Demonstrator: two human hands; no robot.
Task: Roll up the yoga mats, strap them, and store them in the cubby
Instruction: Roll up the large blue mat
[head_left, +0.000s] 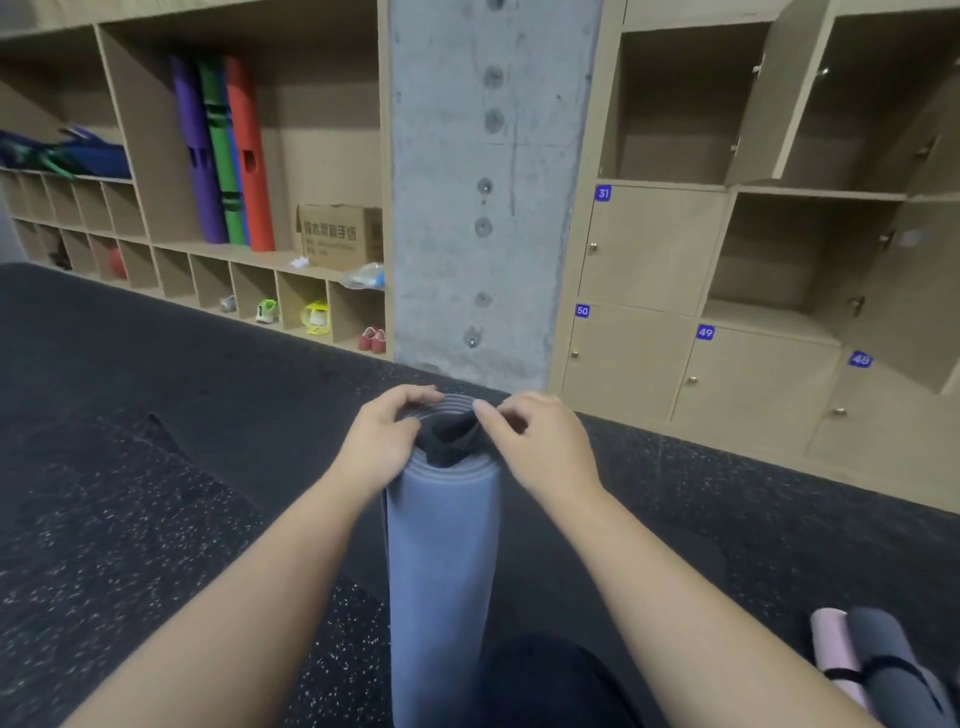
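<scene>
A rolled blue-grey yoga mat (441, 561) stands upright on the dark floor in front of me. Around its top end sits a black strap (451, 439). My left hand (384, 441) grips the left side of the mat's top, thumb and fingers curled over the rim. My right hand (535, 441) pinches the black strap at the top right. At the bottom right lie a rolled pink mat (831, 649) and a rolled dark grey mat (893, 665), bound together by a black strap.
A concrete pillar (493, 182) rises straight ahead. To its left, open wooden shelves (156, 244) hold purple, green and red upright rolls, a cardboard box (340, 234) and shoes. Numbered lockers (649, 249) stand on the right, some with doors open. Speckled dark rubber flooring surrounds me.
</scene>
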